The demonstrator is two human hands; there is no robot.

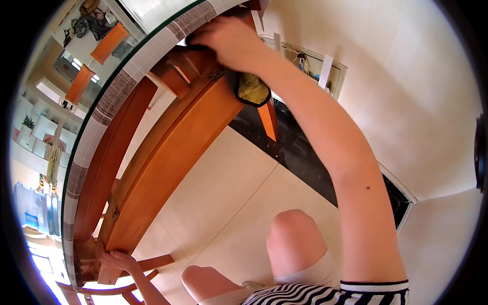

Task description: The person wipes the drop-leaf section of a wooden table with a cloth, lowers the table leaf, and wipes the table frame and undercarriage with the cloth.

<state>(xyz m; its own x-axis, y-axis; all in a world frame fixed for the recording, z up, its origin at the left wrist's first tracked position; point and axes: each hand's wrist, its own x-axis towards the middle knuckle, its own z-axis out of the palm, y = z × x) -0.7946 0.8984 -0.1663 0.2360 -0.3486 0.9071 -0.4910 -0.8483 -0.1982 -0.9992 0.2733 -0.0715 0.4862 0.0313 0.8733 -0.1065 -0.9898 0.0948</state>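
Observation:
A curved orange-brown wooden panel (178, 152) runs along the edge of a glass-topped table with a checked cloth (109, 96). At the panel's upper end, my right hand (229, 43) is closed around a dark cloth whose fingertip side is partly hidden. A dark-edged flap with a yellowish patch (253, 90) hangs below my right wrist. My left hand (118, 260) rests against the panel's lower end, its fingers partly out of sight behind the wood.
A wooden leg (268, 122) stands near a black floor strip (300, 147). A wall recess (325, 71) holds cables. My knees are over the tiled floor (203, 188). Wooden chair parts (152, 263) lie at lower left.

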